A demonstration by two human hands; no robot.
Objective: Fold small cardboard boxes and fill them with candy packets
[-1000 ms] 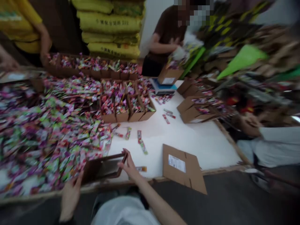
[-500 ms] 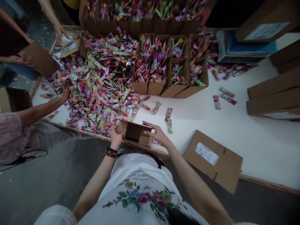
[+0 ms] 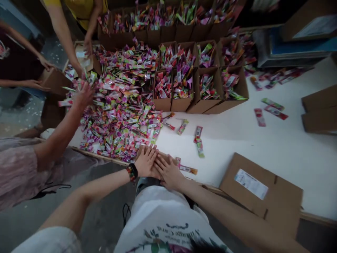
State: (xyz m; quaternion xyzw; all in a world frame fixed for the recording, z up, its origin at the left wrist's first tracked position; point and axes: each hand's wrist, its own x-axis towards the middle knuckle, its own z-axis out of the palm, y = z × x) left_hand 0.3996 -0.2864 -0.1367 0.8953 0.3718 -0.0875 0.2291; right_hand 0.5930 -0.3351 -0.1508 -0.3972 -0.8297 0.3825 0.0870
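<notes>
Both my hands lie flat on a small cardboard box [image 3: 140, 150] at the table's near edge and cover most of it. My left hand [image 3: 146, 162] presses on its left part, fingers stretched out. Beside it, touching, my right hand [image 3: 168, 171] rests with fingers spread. Neither hand is wrapped round anything. A big pile of small candy-like packets [image 3: 118, 116] reaches up to the box on its far left side. Just right of my right hand lies a loose packet [image 3: 189, 170].
Cardboard boxes [image 3: 181, 104] full of packets stand beyond the pile, with another row behind. A flattened carton [image 3: 252, 182] with a label overhangs the table [image 3: 218, 135] edge at right. Co-workers' hands [image 3: 85, 94] work at the left, one holding packets. More boxes [image 3: 319, 110] stand far right.
My hands have come together from the box's two sides onto its top, and its opening is now covered. A co-worker's hand at left has lifted packets from the pile.
</notes>
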